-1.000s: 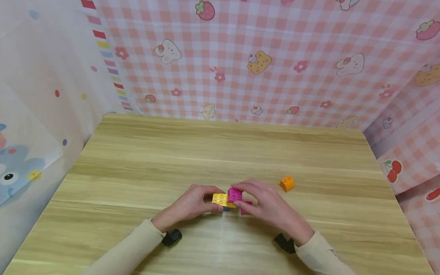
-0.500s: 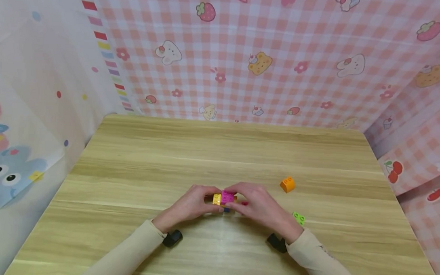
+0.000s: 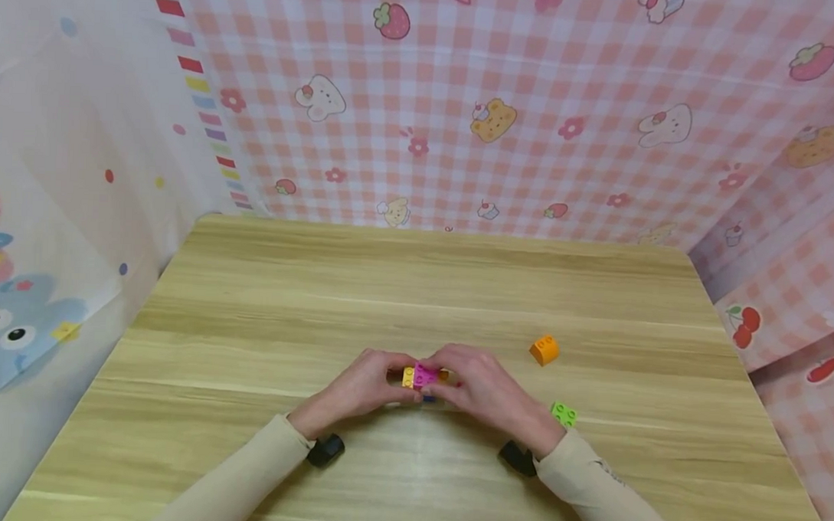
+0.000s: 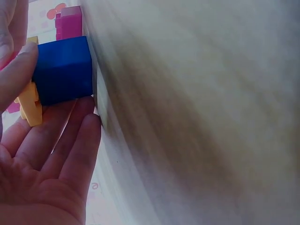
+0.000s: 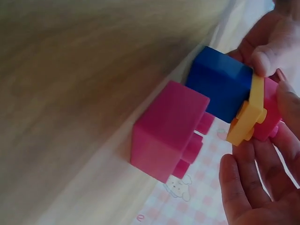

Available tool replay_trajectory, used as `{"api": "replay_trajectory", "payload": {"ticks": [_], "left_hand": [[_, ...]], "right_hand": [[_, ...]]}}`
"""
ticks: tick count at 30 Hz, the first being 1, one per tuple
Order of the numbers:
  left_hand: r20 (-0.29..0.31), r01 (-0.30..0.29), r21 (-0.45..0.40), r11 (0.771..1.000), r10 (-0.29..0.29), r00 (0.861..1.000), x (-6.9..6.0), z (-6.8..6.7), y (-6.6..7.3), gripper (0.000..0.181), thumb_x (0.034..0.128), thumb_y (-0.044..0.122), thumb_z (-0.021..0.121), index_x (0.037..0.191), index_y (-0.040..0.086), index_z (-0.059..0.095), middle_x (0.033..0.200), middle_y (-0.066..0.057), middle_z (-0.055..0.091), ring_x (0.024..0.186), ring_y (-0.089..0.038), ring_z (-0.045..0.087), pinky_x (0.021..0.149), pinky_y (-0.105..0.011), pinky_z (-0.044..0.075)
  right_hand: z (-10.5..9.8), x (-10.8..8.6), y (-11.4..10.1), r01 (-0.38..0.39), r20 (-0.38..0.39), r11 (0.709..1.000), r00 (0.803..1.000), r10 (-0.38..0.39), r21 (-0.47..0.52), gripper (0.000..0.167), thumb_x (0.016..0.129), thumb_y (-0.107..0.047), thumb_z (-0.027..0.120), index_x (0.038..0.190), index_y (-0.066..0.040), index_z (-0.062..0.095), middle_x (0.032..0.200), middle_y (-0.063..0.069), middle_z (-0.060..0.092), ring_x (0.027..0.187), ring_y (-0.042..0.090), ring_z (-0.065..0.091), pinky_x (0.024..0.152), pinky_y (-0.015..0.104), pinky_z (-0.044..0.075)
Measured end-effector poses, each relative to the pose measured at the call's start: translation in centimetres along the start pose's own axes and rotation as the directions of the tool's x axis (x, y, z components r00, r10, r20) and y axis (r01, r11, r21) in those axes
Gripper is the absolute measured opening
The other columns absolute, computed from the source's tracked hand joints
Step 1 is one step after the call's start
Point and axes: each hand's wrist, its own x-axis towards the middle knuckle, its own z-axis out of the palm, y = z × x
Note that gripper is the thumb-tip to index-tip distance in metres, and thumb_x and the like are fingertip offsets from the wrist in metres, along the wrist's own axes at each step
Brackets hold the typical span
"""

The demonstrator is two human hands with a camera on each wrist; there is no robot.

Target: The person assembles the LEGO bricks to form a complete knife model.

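Head | yellow brick (image 3: 408, 377) | long axis left-right | studs up

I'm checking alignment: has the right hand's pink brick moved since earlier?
Yes: the held pink brick has shifted left in the head view, away from the orange block.

The head view faces forward and down over the counter (image 3: 333, 288); both wrist views, low and close, share the blue block (image 4: 64, 70).

Pink brick (image 3: 424, 376) sits on a thin yellow plate (image 5: 251, 112), chunky blue block (image 5: 220, 82) underneath, kinda low-middle of the head view.
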Motion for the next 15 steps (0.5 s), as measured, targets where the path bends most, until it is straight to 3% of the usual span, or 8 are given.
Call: {"api": "replay_trajectory", "payload": {"ticks": [8,15], "left_hand": [[0.003,-0.013,0.002,1.000,0.013,1.000,-0.4,0.3,0.1,0.033,0.0875,0.027,0.085,0.117,0.015,0.076,0.106,0.008,0.075,0.089,-0.007,0.064,0.084,-0.030,0.054],[0.015,0.027,0.055,0.998,-0.028,0.999,-0.1,-0.1,0.5,0.041,0.0889,0.026,0.085,0.124,0.009,0.072,0.111,0.001,0.074,0.096,-0.013,0.065,0.090,-0.037,0.055]], "right_hand": [[0.2,-0.3,0.0,-0.043,0.023,0.999,0.999,0.043,0.032,0.031,0.093,-0.029,0.080,0.119,-0.014,0.074,0.110,-0.004,0.073,0.094,0.010,0.067,0.083,0.033,0.060],[-1.2,-1.7,0.9,-0.182,0.057,0.982,0.982,0.179,0.055,0.059,0.093,-0.036,0.079,0.142,-0.008,0.063,0.139,0.006,0.066,0.117,0.022,0.067,0.101,0.046,0.055]]}}
